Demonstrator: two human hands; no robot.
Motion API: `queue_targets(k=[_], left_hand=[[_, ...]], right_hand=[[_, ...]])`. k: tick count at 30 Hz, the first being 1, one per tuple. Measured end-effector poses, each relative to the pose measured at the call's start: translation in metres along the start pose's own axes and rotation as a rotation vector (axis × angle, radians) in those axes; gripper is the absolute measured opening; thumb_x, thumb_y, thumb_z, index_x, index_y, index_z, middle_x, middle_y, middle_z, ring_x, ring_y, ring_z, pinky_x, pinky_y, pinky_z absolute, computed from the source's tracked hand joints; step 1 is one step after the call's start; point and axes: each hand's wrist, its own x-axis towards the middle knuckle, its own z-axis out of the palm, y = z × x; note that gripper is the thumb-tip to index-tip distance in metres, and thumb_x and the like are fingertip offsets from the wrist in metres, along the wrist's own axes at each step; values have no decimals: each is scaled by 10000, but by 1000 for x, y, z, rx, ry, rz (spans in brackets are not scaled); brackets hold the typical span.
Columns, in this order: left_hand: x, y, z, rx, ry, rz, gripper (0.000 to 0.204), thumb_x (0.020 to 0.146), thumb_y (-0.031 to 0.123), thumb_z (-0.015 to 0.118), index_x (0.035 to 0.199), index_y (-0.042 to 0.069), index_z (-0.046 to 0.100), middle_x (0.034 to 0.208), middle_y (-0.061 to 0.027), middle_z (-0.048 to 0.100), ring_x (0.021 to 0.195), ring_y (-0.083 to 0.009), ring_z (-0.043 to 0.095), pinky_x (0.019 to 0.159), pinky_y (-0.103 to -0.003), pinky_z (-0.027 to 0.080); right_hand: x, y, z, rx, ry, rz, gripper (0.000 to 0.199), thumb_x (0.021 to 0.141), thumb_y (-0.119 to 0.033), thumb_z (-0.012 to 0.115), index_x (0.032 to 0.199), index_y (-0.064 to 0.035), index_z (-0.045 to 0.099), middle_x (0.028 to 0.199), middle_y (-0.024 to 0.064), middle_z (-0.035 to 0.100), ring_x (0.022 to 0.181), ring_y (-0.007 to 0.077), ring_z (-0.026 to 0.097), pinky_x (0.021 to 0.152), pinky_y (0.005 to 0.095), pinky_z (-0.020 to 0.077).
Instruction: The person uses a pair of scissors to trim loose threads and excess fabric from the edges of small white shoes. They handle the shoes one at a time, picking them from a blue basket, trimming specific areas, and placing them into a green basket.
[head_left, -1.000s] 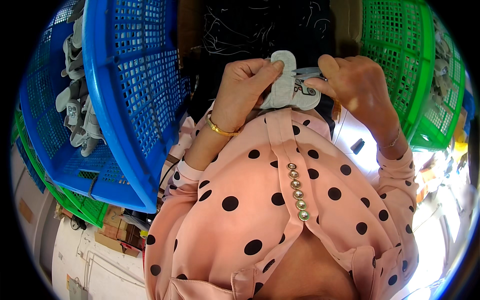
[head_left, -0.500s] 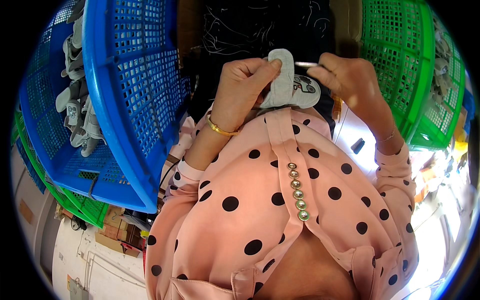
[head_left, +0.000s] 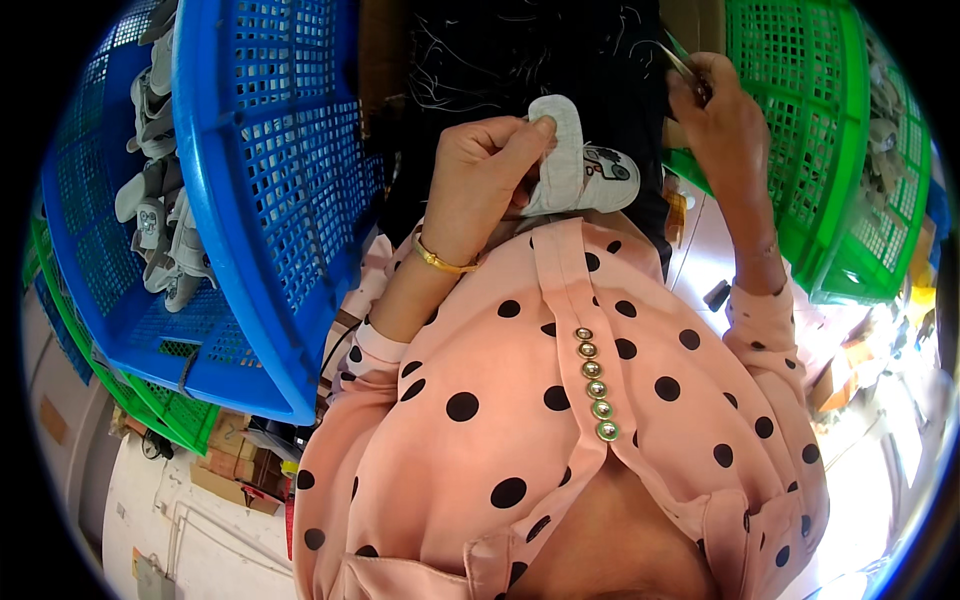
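Note:
In my left hand (head_left: pixel 478 170) is a small grey cloth shoe (head_left: pixel 612 182) with a dark vehicle print on its white toe. The thumb presses on the shoe's light grey flap, which stands up, and the fingers behind it are partly hidden. Away to the right of the shoe, my right hand (head_left: pixel 730 130) is closed around a pair of small metal scissors (head_left: pixel 684 66), whose blades point up and left. The scissors do not touch the shoe. Loose white threads (head_left: pixel 450 70) are scattered on the dark cloth over my lap.
At the left stands a tall blue plastic basket (head_left: pixel 240 330) with several grey shoes (head_left: pixel 150 225) in it. Close by my right arm is a green basket (head_left: pixel 800 150), with more shoes (head_left: pixel 885 135) beyond its near wall. Cardboard boxes (head_left: pixel 235 465) lie at the lower left.
My right hand has moved up and to the right with the scissors, away from the shoe. My left hand and the shoe have barely shifted.

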Motion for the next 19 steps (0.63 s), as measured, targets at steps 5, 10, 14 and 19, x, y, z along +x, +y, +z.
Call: queue_targets(k=[5,10,14,19], left_hand=[[1,-1,2,-48,-29,-16,274,905,240,675,754,14,708,584,4,589,447,-22,479,402,-161,350],[5,1,-3,6,21,19,269,903,240,674,746,23,704,584,4,591,447,-23,491,403,-157,351],[6,4,-3,21,-49,-22,270,919,252,658,754,42,696,601,6,603,472,-45,529,423,-173,400],[7,5,-4,44,-65,-13,270,898,275,690,758,45,706,590,11,590,466,-30,512,422,-159,379]], right_hand=[[-31,-39,-3,-13,-348,-256,287,841,-324,646,996,-90,585,766,143,682,710,351,666,612,435,523],[-6,-9,6,129,-200,39,344,826,-382,683,994,-87,626,748,159,659,693,350,655,627,414,509],[-34,-39,-3,351,-502,-121,378,846,-375,680,935,-14,612,735,156,636,684,308,646,629,376,499],[-31,-41,4,497,-643,-39,321,849,-321,682,912,-17,599,720,163,611,670,238,642,622,364,492]])
